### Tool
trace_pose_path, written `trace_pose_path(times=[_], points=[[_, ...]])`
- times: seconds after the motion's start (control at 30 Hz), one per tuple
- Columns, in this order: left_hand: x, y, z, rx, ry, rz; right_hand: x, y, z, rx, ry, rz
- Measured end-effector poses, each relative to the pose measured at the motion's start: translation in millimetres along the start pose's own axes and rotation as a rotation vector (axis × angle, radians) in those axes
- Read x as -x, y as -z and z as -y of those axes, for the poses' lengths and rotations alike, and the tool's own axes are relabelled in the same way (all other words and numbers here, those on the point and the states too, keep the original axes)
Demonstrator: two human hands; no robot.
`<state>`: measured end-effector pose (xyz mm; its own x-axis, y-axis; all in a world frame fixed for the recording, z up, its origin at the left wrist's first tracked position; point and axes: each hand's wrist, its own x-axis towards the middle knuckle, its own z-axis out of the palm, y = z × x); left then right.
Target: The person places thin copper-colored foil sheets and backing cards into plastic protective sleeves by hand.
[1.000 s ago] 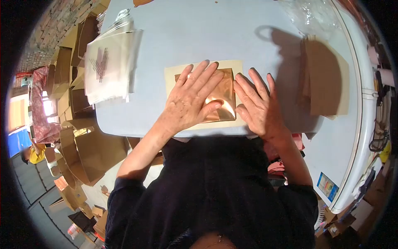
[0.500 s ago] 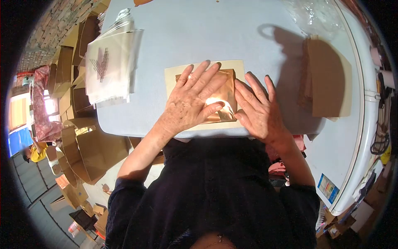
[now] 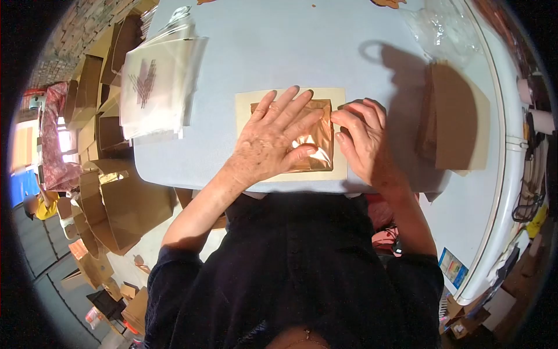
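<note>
A shiny copper-coloured foil sheet or packet (image 3: 322, 154), roughly square, lies on a cream-coloured card (image 3: 244, 107) near the table's front edge. My left hand (image 3: 270, 136) rests flat across the foil with its fingers spread, covering much of the left part. At the foil's right edge is my right hand (image 3: 365, 136). Its fingers are bent, and the index fingertip touches or nearly touches the edge. A small gap shows between that fingertip and the thumb. The far side of the right fingers is hidden.
Clear plastic sleeves (image 3: 160, 87) are stacked at the table's left. Brown and cream card (image 3: 459, 119) is stacked at the right, with crumpled clear plastic (image 3: 444, 26) behind it. Cardboard boxes (image 3: 131, 203) stand left of the pale table (image 3: 279, 52). A person in yellow (image 3: 46, 206) is at far left.
My right hand's fingers, stretched out before, have bent inward at the foil's right edge. My left hand stays flat on the foil. The whole view has shifted slightly.
</note>
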<state>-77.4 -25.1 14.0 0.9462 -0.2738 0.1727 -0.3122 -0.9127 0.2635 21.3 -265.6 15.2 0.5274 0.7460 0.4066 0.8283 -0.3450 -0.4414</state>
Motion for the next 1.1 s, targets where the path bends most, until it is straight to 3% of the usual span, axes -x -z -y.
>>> trace_pose_path(times=[0.6, 0.7, 0.83, 0.9, 1.03, 1.1], points=[[6, -8, 4, -0.028, 0.016, -0.030, -24, -12, 2, 0.296, 0.144, -0.075], [7, -11, 6, -0.040, 0.008, -0.044, -23, -7, 6, 0.278, 0.057, -0.036], [10, -12, 6, -0.080, -0.023, -0.042, 12, 0, 27, 0.070, 0.087, -0.157], [17, -12, -1, -0.082, -0.019, -0.028, 48, -3, 48, -0.050, 0.036, -0.206], [36, -11, -20, -0.054, 0.000, -0.016, 118, -1, 106, -0.384, -0.289, 0.144], [44, -15, -28, -0.060, 0.010, -0.014, 140, -18, 114, -0.500, -0.441, 0.210]])
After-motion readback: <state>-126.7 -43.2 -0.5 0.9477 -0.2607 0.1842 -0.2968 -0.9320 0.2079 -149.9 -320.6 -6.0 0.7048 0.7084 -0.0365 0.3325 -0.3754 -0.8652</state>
